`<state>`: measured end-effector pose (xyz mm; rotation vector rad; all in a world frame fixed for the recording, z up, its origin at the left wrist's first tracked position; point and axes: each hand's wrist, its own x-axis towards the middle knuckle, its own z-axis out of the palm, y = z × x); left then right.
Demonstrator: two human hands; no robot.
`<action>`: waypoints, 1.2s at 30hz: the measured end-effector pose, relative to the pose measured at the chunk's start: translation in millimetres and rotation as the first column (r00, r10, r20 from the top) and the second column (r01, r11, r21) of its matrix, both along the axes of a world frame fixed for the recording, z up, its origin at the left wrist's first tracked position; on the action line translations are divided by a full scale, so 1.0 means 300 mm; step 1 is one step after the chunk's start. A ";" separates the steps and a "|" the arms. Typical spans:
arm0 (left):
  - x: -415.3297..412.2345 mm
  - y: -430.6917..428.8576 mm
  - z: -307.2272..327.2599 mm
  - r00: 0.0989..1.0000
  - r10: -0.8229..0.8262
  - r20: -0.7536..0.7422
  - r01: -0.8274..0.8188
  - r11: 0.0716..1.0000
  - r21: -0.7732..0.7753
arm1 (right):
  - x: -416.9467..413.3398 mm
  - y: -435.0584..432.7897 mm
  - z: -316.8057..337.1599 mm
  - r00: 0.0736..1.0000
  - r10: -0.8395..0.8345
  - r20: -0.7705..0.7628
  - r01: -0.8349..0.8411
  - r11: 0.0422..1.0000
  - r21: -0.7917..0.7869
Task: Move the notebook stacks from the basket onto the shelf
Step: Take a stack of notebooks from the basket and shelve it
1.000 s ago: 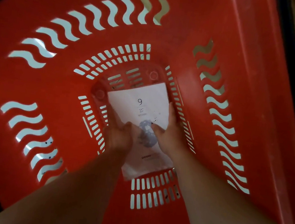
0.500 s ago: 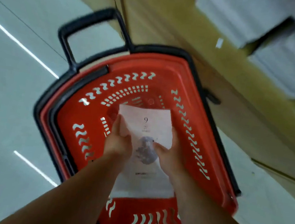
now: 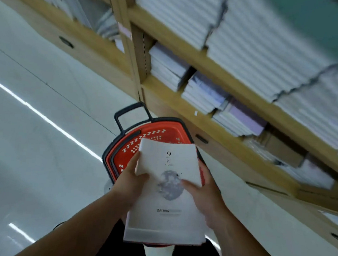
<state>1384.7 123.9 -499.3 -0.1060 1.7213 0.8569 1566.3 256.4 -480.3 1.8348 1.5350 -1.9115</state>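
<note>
Holding the notebook stack [image 3: 162,217] clear above the basket [image 3: 125,150], gripping its left edge with the left hand [image 3: 130,180], thumb on the cover, and clasping its right edge with the right hand [image 3: 206,197]. Facing the shelf [image 3: 173,42], already crowded with paper stacks. Probably risking lower notebooks sliding out of a loose squeeze while tilting toward the shelf, or catching a board edge and spilling onto the floor [image 3: 34,154].

Floor [image 3: 24,153] glare streaks; blurred shelf [image 3: 223,71] edges
</note>
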 end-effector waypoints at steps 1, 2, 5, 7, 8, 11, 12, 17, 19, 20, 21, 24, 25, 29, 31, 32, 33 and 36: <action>-0.001 0.006 0.091 1.000 -0.013 -0.002 0.013 0.999 0.036 | 0.001 0.003 0.086 1.000 0.002 -0.003 -0.002 1.000 0.013; -0.001 0.012 0.174 0.999 -0.032 -0.009 0.033 0.997 0.076 | 0.003 0.004 0.169 1.000 -0.004 -0.006 0.004 1.000 0.025; -0.012 0.028 0.396 0.993 -0.109 -0.049 0.116 0.980 0.165 | 0.031 -0.015 0.380 0.998 -0.058 -0.024 0.059 0.997 0.043; -0.023 0.041 0.495 0.980 -0.189 -0.067 0.199 0.955 0.219 | 0.051 -0.042 0.483 0.990 -0.138 -0.039 0.140 0.989 0.051; -0.032 0.054 0.525 0.968 -0.235 -0.090 0.250 0.936 0.246 | 0.062 -0.053 0.524 0.983 -0.176 -0.049 0.179 0.982 0.061; -0.047 0.134 0.602 0.915 -0.372 -0.156 0.401 0.878 0.261 | 0.099 -0.072 0.623 0.948 -0.298 -0.107 0.307 0.949 0.076; -0.039 0.169 0.640 0.902 -0.398 -0.169 0.430 0.865 0.259 | 0.117 -0.074 0.656 0.937 -0.322 -0.132 0.335 0.938 0.091; 0.119 0.318 0.845 0.881 -0.430 -0.199 0.473 0.819 0.325 | 0.277 -0.022 0.785 0.888 -0.389 -0.247 0.437 0.880 0.186; 0.228 0.375 0.861 0.876 -0.437 -0.206 0.482 0.811 0.332 | 0.395 0.021 0.810 0.876 -0.397 -0.275 0.456 0.867 0.200; 0.265 0.392 0.873 0.868 -0.452 -0.206 0.496 0.806 0.323 | 0.436 0.039 0.816 0.880 -0.385 -0.279 0.449 0.867 0.218; 0.285 0.401 0.880 0.856 -0.474 -0.208 0.517 0.796 0.315 | 0.461 0.050 0.820 0.878 -0.384 -0.285 0.452 0.861 0.232; 0.464 0.464 0.918 0.829 -0.507 -0.238 0.559 0.775 0.296 | 0.663 0.107 0.845 0.876 -0.362 -0.319 0.446 0.859 0.250; 0.529 0.485 0.934 0.815 -0.527 -0.240 0.578 0.763 0.288 | 0.732 0.125 0.853 0.878 -0.354 -0.323 0.440 0.862 0.252; 0.764 0.567 0.961 0.754 -0.604 -0.256 0.656 0.705 0.268 | 0.985 0.202 0.903 0.874 -0.373 -0.311 0.456 0.852 0.259; 0.858 0.610 0.984 0.724 -0.632 -0.275 0.689 0.679 0.255 | 1.085 0.247 0.925 0.872 -0.375 -0.315 0.463 0.841 0.281; 0.895 0.637 0.995 0.717 -0.637 -0.283 0.696 0.673 0.251 | 1.124 0.273 0.931 0.873 -0.374 -0.313 0.464 0.834 0.298; 0.927 0.665 1.004 0.719 -0.634 -0.285 0.695 0.673 0.253 | 1.152 0.298 0.936 0.873 -0.373 -0.315 0.467 0.827 0.313; 0.990 0.770 1.028 0.733 -0.605 -0.311 0.677 0.690 0.256 | 1.192 0.381 0.930 0.847 -0.399 -0.351 0.509 0.799 0.320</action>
